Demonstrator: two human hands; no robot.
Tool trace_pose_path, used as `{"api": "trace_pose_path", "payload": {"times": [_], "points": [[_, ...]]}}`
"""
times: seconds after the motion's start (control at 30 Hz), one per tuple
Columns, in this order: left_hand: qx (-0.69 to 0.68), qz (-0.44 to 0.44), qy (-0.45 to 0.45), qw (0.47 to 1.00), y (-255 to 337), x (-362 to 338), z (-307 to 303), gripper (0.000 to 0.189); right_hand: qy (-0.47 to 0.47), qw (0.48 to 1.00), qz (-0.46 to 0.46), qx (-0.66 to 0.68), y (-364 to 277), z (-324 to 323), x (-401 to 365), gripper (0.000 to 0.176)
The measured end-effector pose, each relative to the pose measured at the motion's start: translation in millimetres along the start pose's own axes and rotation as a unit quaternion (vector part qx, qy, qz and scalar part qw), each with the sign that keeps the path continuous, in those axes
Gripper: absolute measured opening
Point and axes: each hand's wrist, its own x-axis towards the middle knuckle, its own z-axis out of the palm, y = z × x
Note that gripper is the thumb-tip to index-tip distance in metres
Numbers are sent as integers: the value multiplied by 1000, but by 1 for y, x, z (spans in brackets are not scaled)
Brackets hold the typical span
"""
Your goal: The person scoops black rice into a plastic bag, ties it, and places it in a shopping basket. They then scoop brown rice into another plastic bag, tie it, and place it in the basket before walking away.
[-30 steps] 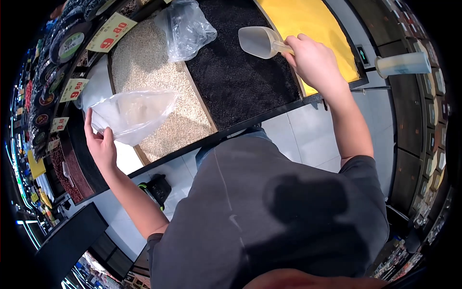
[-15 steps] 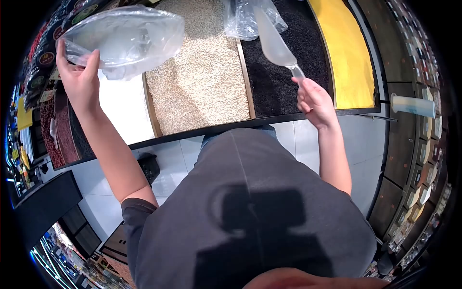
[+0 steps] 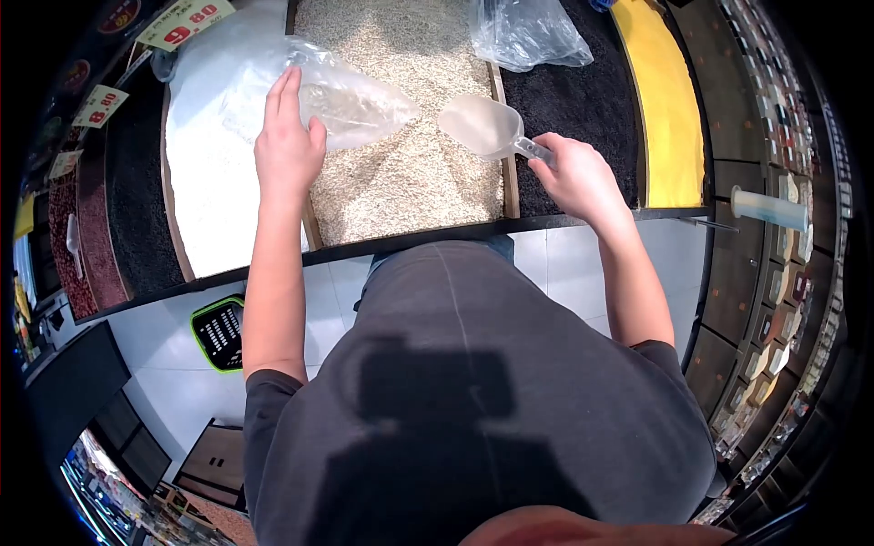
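My left hand [image 3: 289, 146] is at the near edge of a clear plastic bag [image 3: 350, 100], its fingers close together against the film. The bag lies over the border between the white bin [image 3: 214, 200] and the pale grain bin [image 3: 410, 196]. In my right hand [image 3: 578, 177] is the handle of a translucent scoop [image 3: 482, 126]. The scoop's bowl hangs over the right part of the pale grain; whether anything is in it cannot be made out. Another clear bag [image 3: 528, 35] rests at the back of the black grain bin [image 3: 578, 109].
A yellow bin [image 3: 669, 118] stands at the right, with a pale tube [image 3: 769, 209] beyond it. Darker bins [image 3: 137, 200] and price cards [image 3: 187, 23] are at the left. A black and green basket [image 3: 218, 335] is on the floor below the counter edge.
My left hand and the bag have moved right, toward the pale grain. The scoop, earlier raised over the black grain, has come left and turned sideways. The view has shifted, and the basket shows more.
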Motion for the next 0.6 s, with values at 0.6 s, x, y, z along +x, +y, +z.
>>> {"api": "trace_pose_path", "payload": {"times": [0.6], "points": [[15,-10,-130,991,-30,-3,-26,53,-34,996,49,65,-46,124,127,38]]}}
